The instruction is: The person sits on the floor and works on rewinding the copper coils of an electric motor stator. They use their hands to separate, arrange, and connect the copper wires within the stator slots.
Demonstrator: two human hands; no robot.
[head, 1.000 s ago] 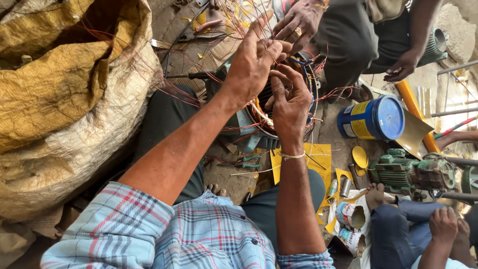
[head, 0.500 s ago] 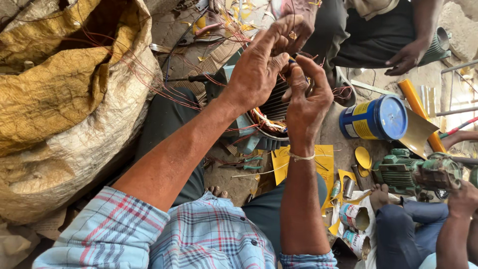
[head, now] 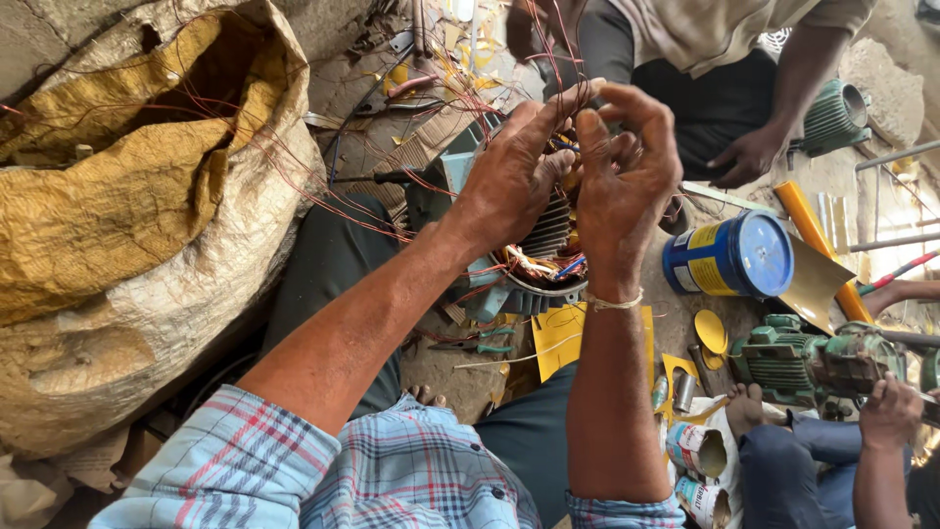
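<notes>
My left hand (head: 514,176) and my right hand (head: 622,181) are raised close together above a grey finned motor stator (head: 534,250) that lies on the ground between my knees. Both hands pinch thin reddish copper wires (head: 563,64) that run up and away from the stator. Coloured leads and copper windings (head: 543,264) show inside the stator's ring below my palms. A pale thread band circles my right wrist.
A big sack (head: 127,225) with loose copper wire lies left. A blue and yellow tin (head: 734,257) lies right of the stator. A green motor (head: 813,362) is held by another person's hand (head: 889,411). A second person sits opposite, hand (head: 749,155) on the ground. Pliers (head: 470,343) and yellow sheet scraps (head: 563,338) lie near my legs.
Both hands have lifted slightly and drawn closer, fingertips gathering the copper wires above the stator. The person at the right has shifted their hand onto the green motor.
</notes>
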